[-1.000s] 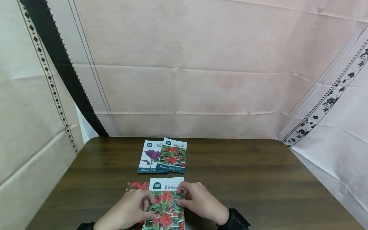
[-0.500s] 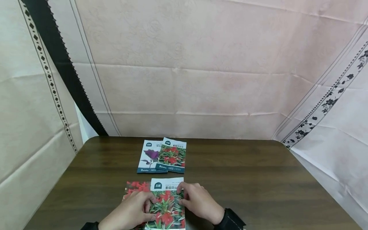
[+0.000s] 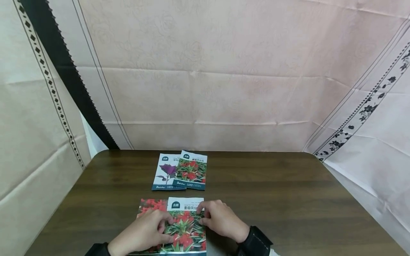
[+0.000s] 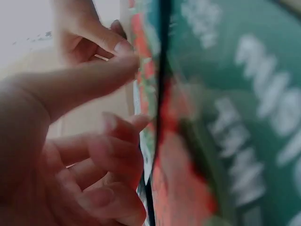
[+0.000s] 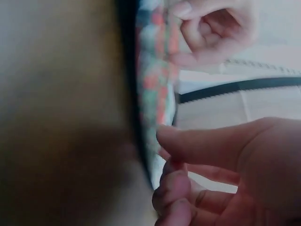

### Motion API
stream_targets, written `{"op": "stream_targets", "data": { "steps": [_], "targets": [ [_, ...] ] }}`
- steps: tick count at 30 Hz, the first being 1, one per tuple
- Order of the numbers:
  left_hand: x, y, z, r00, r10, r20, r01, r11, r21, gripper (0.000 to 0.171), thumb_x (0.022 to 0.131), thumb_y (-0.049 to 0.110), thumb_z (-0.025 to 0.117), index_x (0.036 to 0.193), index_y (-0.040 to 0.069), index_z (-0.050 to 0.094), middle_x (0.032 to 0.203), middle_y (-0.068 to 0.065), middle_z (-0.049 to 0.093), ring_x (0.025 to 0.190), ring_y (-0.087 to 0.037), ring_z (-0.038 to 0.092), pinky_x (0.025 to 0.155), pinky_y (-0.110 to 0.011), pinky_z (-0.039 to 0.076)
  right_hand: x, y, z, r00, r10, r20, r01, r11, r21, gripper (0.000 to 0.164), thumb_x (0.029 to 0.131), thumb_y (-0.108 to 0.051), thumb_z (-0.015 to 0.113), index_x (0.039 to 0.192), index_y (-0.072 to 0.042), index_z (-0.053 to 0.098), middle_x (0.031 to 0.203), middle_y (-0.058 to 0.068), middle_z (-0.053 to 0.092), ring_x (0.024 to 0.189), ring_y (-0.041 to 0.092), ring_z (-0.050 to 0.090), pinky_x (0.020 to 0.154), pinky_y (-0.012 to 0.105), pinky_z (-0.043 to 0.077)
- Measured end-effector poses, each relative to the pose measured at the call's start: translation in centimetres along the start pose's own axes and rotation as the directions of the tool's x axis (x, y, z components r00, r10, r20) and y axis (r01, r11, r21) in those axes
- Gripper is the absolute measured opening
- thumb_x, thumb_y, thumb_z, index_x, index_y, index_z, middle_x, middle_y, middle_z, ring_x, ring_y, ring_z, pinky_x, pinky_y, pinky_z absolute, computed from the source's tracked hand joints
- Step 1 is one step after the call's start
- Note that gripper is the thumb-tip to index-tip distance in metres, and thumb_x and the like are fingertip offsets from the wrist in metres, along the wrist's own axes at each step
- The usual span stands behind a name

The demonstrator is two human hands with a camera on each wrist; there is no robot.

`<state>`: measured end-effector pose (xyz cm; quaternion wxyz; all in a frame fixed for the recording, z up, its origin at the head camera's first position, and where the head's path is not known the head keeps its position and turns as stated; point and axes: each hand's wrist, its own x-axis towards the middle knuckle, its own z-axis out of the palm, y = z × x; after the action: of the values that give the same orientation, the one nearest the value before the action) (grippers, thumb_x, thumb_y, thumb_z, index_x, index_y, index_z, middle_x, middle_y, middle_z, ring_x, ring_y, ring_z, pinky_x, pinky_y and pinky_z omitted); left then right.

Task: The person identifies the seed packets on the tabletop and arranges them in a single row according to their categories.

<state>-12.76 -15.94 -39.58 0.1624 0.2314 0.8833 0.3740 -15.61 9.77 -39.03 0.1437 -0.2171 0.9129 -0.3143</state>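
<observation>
A seed packet with red flowers and green leaves (image 3: pixel 184 227) lies near the table's front edge in the head view, a white band at its top. My left hand (image 3: pixel 144 229) has thumb and fingertips on its left part. My right hand (image 3: pixel 224 220) pinches its right edge. Partly beneath it and my left hand is another packet with dense red flowers (image 3: pixel 153 204). In the left wrist view, my left hand (image 4: pixel 89 141) has curled fingers at the packet's side. My right hand (image 5: pixel 221 160) shows thumb and fingertips at the packet edge in the right wrist view.
Farther back on the brown wooden table (image 3: pixel 272 199), a purple-flower packet (image 3: pixel 164 174) lies partly under a smaller-looking red-flower packet (image 3: pixel 192 170). Patterned pale cloth (image 3: pixel 208 89) hangs behind and beside the table, with a dark strip (image 3: pixel 68 74) at left.
The front packet has shifted slightly right and its blue bottom band has come into view. More of the red-flower packet beneath shows. Both hands keep nearly the same placement; the head view moved slightly.
</observation>
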Motion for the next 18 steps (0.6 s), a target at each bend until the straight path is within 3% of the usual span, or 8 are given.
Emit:
{"op": "stream_targets", "data": {
  "steps": [4,8,11,14,18],
  "targets": [
    [0.2,0.2,-2.0,0.995,0.059,-0.076,-0.06,0.998,-0.01,0.03,0.086,0.04,0.071,0.1,0.013,0.071,0.059,0.008,0.049,0.048,-0.003,0.04,0.051,-0.021,0.033,0.2,0.5,-3.1,0.989,-0.042,-0.14,0.057,0.993,0.101,0.018,0.087,-0.015,0.07,0.105,-0.011,0.068,0.074,-0.003,0.059,0.062,0.009,0.052,0.056,0.022,0.043],
    [1.3,0.8,-4.4,0.979,0.012,-0.204,-0.022,0.999,-0.049,0.033,0.09,0.042,0.065,0.105,0.013,0.069,0.075,0.001,0.062,0.062,-0.009,0.053,0.057,-0.024,0.042,0.9,0.9,-6.2,0.951,0.025,-0.308,0.071,0.952,0.296,0.022,0.094,-0.018,0.063,0.115,-0.01,0.064,0.099,0.008,0.066,0.086,0.021,0.061,0.073,0.03,0.052],
    [3.2,1.1,-5.7,0.959,-0.056,-0.278,0.028,0.994,-0.106,0.036,0.091,0.044,0.063,0.111,0.014,0.067,0.098,-0.004,0.067,0.084,-0.016,0.06,0.068,-0.028,0.047,2.5,1.1,-6.9,0.934,0.133,-0.333,0.051,0.87,0.491,0.03,0.099,-0.023,0.056,0.124,-0.008,0.06,0.122,0.012,0.061,0.111,0.028,0.058,0.09,0.041,0.052],
    [5.7,0.9,-6.3,0.946,-0.125,-0.3,0.065,0.977,-0.203,0.044,0.092,0.047,0.061,0.121,0.014,0.063,0.12,-0.007,0.063,0.107,-0.022,0.059,0.081,-0.036,0.05,4.8,1.6,-6.4,0.929,0.227,-0.292,0.014,0.767,0.641,0.037,0.101,-0.028,0.052,0.131,-0.006,0.055,0.135,0.014,0.053,0.129,0.032,0.048,0.102,0.049,0.045],
    [9.0,-0.2,-5.9,0.943,-0.207,-0.262,0.098,0.922,-0.375,0.053,0.094,0.049,0.058,0.132,0.012,0.054,0.134,-0.013,0.053,0.122,-0.03,0.051,0.091,-0.044,0.048,7.8,2.6,-4.8,0.924,0.318,-0.214,-0.052,0.658,0.751,0.043,0.102,-0.029,0.048,0.137,-0.003,0.048,0.145,0.017,0.043,0.138,0.039,0.036,0.109,0.054,0.037]
  ]
}}
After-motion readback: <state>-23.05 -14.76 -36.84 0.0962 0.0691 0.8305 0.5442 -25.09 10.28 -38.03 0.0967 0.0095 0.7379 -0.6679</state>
